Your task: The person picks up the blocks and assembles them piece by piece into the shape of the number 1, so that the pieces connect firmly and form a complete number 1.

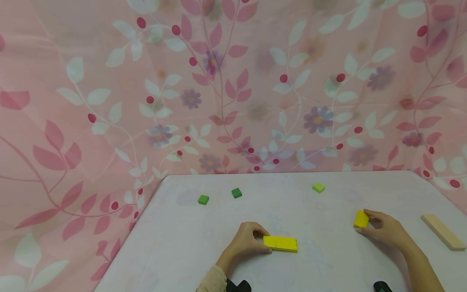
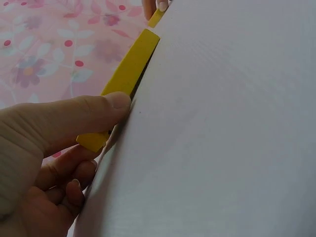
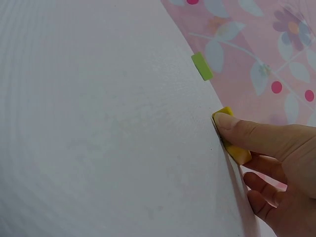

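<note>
My left hand [image 1: 248, 240] pinches the left end of a long yellow block [image 1: 281, 243] on the white table, thumb on the near side and fingers on the far side. The left wrist view shows the thumb pressed on the same long block [image 2: 133, 61]. Further right, my right hand [image 1: 388, 231] pinches a small yellow block [image 1: 360, 219] between thumb and forefinger. In the right wrist view the thumb lies over part of this small block [image 3: 238, 150]. A gap of table separates the two yellow blocks.
Two green blocks, one [image 1: 203, 199] left of the other [image 1: 236, 193], lie toward the back left. A lime-green block [image 1: 318, 187] sits at the back right. A pale wooden plank [image 1: 443, 232] lies beyond my right hand. Floral cloth [image 1: 233, 101] hangs behind the table [image 1: 175, 251].
</note>
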`<state>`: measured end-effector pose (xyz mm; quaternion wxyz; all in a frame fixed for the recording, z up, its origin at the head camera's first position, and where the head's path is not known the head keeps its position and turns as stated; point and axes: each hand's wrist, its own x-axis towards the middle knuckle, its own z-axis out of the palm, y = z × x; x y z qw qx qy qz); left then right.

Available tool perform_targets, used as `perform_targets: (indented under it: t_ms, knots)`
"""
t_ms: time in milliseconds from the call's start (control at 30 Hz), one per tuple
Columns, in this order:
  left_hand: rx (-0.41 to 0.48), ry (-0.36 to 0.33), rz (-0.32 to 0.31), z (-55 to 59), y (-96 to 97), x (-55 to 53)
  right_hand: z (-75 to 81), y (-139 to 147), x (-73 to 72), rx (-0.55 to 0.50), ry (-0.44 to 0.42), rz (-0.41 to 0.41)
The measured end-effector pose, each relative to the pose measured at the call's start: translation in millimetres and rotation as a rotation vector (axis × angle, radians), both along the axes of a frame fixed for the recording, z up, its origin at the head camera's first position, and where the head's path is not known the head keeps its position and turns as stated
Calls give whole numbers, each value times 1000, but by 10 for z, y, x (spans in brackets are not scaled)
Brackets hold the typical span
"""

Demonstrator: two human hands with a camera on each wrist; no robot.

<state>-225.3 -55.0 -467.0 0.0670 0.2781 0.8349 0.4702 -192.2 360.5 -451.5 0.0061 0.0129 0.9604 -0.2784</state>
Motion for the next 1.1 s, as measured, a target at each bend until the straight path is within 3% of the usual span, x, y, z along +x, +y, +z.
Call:
perform_targets:
  t_ms: [367, 700, 1100]
  knots:
    - [-21, 20, -13, -4, -4, 6, 20, -12, 6, 2, -3, -12]
    - [-59, -27, -55, 14, -68, -7, 2, -18, 8, 9, -2, -15]
    - [16, 1, -60, -29, -105, 5, 13, -36, 18, 31, 39, -34]
